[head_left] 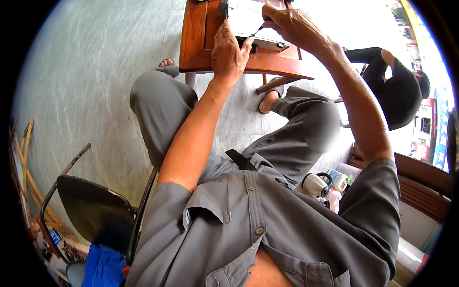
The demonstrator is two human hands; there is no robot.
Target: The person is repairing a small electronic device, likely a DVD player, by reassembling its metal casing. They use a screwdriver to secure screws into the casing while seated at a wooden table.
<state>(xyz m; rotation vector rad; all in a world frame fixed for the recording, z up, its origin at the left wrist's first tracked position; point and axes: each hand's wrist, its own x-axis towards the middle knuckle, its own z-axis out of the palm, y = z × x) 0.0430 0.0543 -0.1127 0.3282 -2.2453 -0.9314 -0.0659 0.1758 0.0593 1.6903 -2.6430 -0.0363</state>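
Directly beneath the right hand's (295, 27) screwdriver (260, 28) lies a pale box (244, 20).

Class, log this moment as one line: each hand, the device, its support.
left hand: against white device, thumb apart | right hand: gripping slim dark tool, tip at device's near edge | white device: on wooden surface

Bright light enters from your right, overexposing that side. Your grey-trousered right knee (322, 125) looks blurred; edges bend into black.
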